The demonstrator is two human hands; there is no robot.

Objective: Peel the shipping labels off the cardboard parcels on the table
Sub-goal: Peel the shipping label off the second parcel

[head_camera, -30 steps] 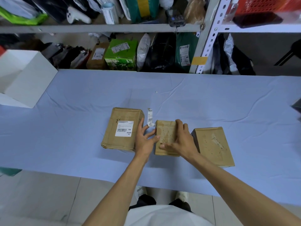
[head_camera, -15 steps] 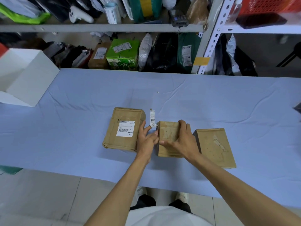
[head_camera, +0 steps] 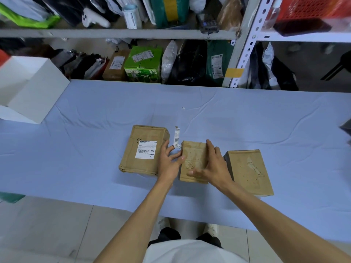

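Near the tabletop's front edge, about midway along it, your left hand [head_camera: 170,164] is spread open beside the middle parcel [head_camera: 193,158], with the thumb touching that parcel's left edge. A narrow white label strip [head_camera: 177,136] with a barcode stands up from one of your fingertips [head_camera: 173,147]. It looks stuck there rather than pinched, though the join is too small to read. Your right hand [head_camera: 213,165] lies flat over the right part of the same parcel. Its fingers are fairly straight and reach the far edge, and the thumb is splayed across the top. It presses down on the parcel and does not clamp it.

The middle parcel's brown top is bare, with pale scuffs and flecks of paper. Just left of your left hand is the left parcel [head_camera: 144,149], the largest of the three. It has a full white shipping label [head_camera: 146,151] with a barcode and the print "MX MXRC 03", lying flat on its top. Just right of your right hand, the right parcel [head_camera: 248,171] shows a torn white streak and dotted residue on otherwise bare cardboard. The three form a row on the pale blue table [head_camera: 266,118].

A white box [head_camera: 28,88] sits at the tabletop's left edge. Beyond the far edge is metal shelving [head_camera: 245,44] packed with bagged goods and a green carton [head_camera: 142,65].
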